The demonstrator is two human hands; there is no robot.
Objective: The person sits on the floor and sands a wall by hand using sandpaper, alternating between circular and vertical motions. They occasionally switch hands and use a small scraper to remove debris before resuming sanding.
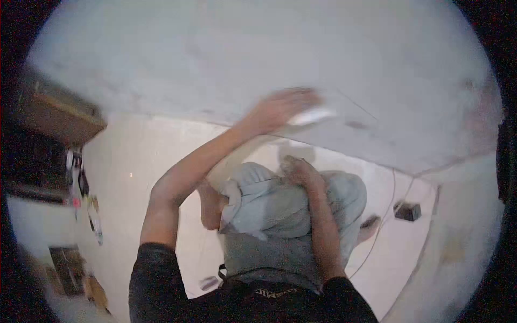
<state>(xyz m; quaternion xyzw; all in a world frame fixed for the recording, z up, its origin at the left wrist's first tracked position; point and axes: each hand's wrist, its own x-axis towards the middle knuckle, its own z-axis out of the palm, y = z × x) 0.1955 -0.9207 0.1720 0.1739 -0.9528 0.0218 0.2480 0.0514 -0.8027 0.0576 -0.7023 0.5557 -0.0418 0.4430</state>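
Observation:
My left hand (283,109) is raised in front of the pale wall, its fingers smeared by motion. A small white, flat-looking object (312,117) is in its grip; blur hides its kind. Lower down, my right hand (300,171) is over my lap, close to the grey trousers (274,207) on my folded legs. Its fingers look bent, but they are too blurred to show whether anything is in them.
The wall (323,48) rises from the pale tiled floor (134,177) just beyond my knees. To the right are a dark box (407,211) and a thin cable (371,248). Wooden furniture (70,114) and several small items (94,218) line the left.

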